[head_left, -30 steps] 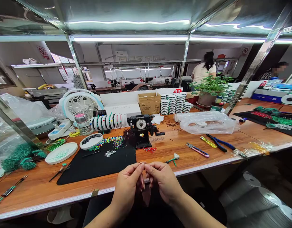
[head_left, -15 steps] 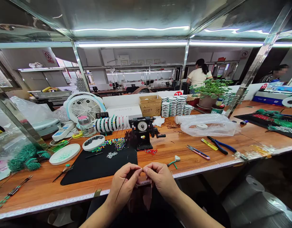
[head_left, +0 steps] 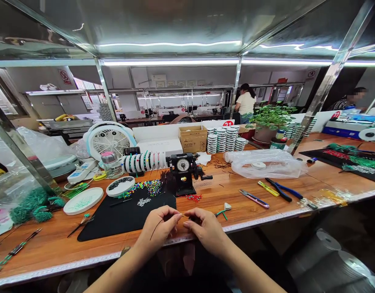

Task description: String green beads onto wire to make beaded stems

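Observation:
Above the table's front edge, my left hand (head_left: pixel 158 228) pinches a thin brown cord (head_left: pixel 156 230), part of which lies across the hand. My right hand (head_left: pixel 206 230) faces it a small gap away with curled fingers. A fine strand seems to bridge the two fingertips, too small to make out clearly. Just beyond my right hand lies a small white piece with green tubing (head_left: pixel 226 206). Behind the hands stands a black hand-crank winder (head_left: pixel 185 173) with a round dial, carrying a row of white spools (head_left: pixel 144 160).
A black mat (head_left: pixel 120 221) holds coloured beads (head_left: pixel 151 187) and white bits. On the right lie scissors (head_left: pixel 253 198), a yellow cutter (head_left: pixel 268 188) and blue-handled pliers (head_left: pixel 280 190). Stacked spools (head_left: pixel 222 138) and a cardboard box (head_left: pixel 192 138) stand behind. A person (head_left: pixel 246 101) is farther back.
My hands have drawn slightly apart, and the right thumb has moved away from the left fingertips. The person at the back has shifted left.

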A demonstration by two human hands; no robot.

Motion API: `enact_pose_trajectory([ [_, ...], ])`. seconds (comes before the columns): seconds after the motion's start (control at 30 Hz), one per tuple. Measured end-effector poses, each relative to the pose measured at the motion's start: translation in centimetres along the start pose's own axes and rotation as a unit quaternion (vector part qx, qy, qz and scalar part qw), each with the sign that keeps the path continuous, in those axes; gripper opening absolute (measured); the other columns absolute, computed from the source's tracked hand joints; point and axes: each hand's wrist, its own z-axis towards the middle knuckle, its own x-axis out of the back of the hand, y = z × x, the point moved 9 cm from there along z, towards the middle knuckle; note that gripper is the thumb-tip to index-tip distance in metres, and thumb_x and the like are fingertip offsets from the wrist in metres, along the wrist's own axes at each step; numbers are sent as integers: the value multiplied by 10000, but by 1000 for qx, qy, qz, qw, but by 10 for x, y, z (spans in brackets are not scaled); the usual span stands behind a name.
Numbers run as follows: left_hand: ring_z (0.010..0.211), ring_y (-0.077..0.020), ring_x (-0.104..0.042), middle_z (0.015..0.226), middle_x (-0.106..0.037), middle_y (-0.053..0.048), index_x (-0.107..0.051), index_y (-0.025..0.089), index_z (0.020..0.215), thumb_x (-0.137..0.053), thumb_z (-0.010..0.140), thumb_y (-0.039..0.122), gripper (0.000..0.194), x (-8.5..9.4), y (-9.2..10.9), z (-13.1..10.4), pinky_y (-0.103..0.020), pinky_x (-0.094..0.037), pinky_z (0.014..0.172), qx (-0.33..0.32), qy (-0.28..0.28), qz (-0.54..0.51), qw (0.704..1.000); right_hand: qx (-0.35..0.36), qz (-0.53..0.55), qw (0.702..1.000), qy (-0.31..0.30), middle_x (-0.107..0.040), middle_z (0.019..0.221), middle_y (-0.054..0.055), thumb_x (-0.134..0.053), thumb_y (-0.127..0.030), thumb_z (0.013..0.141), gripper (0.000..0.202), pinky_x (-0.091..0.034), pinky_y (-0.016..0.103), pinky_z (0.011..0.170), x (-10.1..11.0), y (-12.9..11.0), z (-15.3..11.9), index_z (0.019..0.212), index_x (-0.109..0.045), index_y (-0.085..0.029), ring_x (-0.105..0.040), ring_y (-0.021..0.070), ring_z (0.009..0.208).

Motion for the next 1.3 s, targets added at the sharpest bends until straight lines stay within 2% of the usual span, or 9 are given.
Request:
enact_pose_trajectory([
  [0.1,457,-120,-494,529,-563,6,-628,139,742,-606,730,430,291,2,-6,4,-209,-369,431,24,-1,4,1000,-12,-33,999,0,-640,707,-5,-586,-197,795,52,-396,237,629,6,3,0,803,-633,-177,-565,141,677],
  [0.2,430,-120,-478,497,-552,13,-627,146,746,-589,737,432,289,-8,-5,6,-212,-357,420,16,-27,13,999,10,-76,997,19,-631,692,1,-559,-196,816,147,-388,248,641,10,-1,0,688,-632,-180,-562,146,688],
  [0.37,459,-135,-496,509,-576,-3,-638,152,714,-553,767,407,274,-11,9,8,-228,-370,465,-38,-4,61,997,10,-93,995,36,-650,819,28,-598,-169,775,77,-407,269,696,14,4,1,820,-657,-189,-575,173,785],
  [0.53,412,-136,-482,446,-553,17,-653,157,713,-560,760,390,255,-17,8,14,-229,-349,452,-33,-18,58,998,-4,-110,993,45,-611,706,19,-601,-168,768,127,-397,273,654,24,12,0,649,-641,-187,-557,164,702],
  [0.7,429,-139,-508,470,-578,5,-674,153,670,-587,740,368,242,-34,7,17,-224,-351,445,-39,-37,43,998,-3,-101,993,62,-611,715,22,-609,-197,782,122,-396,270,664,23,12,-1,720,-714,-194,-559,161,717],
  [0.8,397,-129,-487,439,-559,11,-680,148,681,-588,745,385,262,-36,5,17,-218,-336,415,-34,-44,23,998,8,-92,994,63,-611,716,17,-605,-199,785,124,-396,265,667,22,10,-2,726,-714,-196,-560,156,716],
  [0.9,370,-115,-462,436,-557,9,-674,143,697,-550,777,447,338,-30,3,19,-214,-337,401,-26,-34,-7,999,7,-74,995,61,-608,692,10,-616,-223,781,132,-391,257,645,23,10,-2,683,-695,-186,-557,147,690],
  [1.07,445,-103,-493,583,-622,-31,-661,126,662,-593,747,495,386,-4,-3,21,-202,-364,424,-16,40,-60,997,-11,-55,997,47,-593,663,3,-631,-225,759,139,-381,256,626,24,12,-3,636,-681,-182,-547,144,663],
  [1.3,447,-88,-463,609,-618,-36,-691,124,662,-605,730,536,427,24,-12,4,-198,-351,417,-2,91,-107,990,4,-60,998,26,-585,662,2,-617,-224,761,146,-380,267,637,22,10,-5,632,-677,-191,-546,149,664],
])
